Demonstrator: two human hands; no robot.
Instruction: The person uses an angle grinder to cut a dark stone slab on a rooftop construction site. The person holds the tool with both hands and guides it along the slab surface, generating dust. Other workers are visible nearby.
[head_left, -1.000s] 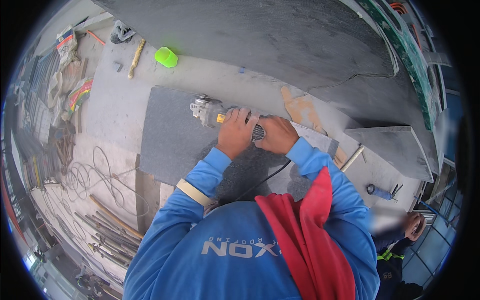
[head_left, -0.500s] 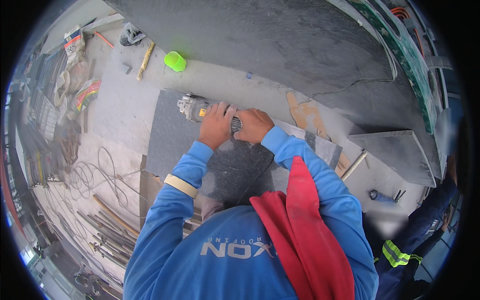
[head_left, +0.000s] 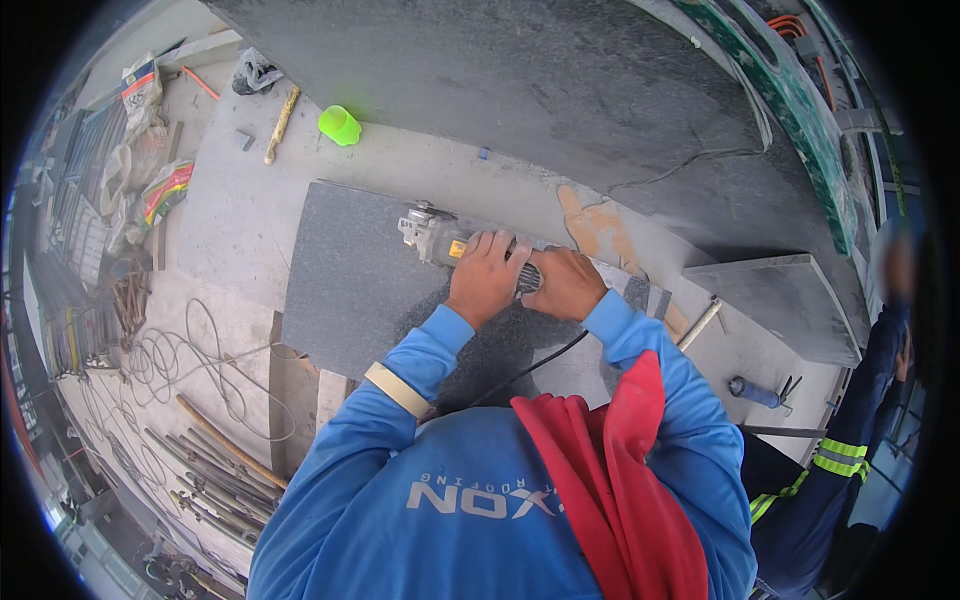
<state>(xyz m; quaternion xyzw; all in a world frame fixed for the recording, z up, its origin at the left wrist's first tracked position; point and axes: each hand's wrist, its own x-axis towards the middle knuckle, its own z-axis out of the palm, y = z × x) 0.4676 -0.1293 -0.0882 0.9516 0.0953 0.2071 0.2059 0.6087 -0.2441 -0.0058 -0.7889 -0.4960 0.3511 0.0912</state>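
Both my hands are wrapped round an angle grinder (head_left: 432, 240) with a silver head and a dark rear body. My left hand (head_left: 484, 277) grips its middle, just behind a yellow label. Around the rear end closes my right hand (head_left: 566, 283), close against the left. The grinder lies over the far edge of a dark grey stone slab (head_left: 345, 270), its disc side turned to that edge. From the rear a black cord (head_left: 530, 370) runs back across the slab toward my body. My palms hide much of the tool's body.
A large dark slab (head_left: 560, 90) leans beyond the work. A bright green cup (head_left: 340, 125) stands at the far left, near a wooden stick (head_left: 282, 125). Coiled cable (head_left: 200, 360) and poles (head_left: 215, 470) lie left. A caulking gun (head_left: 758, 392) and another person's sleeve (head_left: 840, 460) are at right.
Both my hands and the grinder have moved to the right along the slab's far edge. The other person's arm at the right has shifted too.
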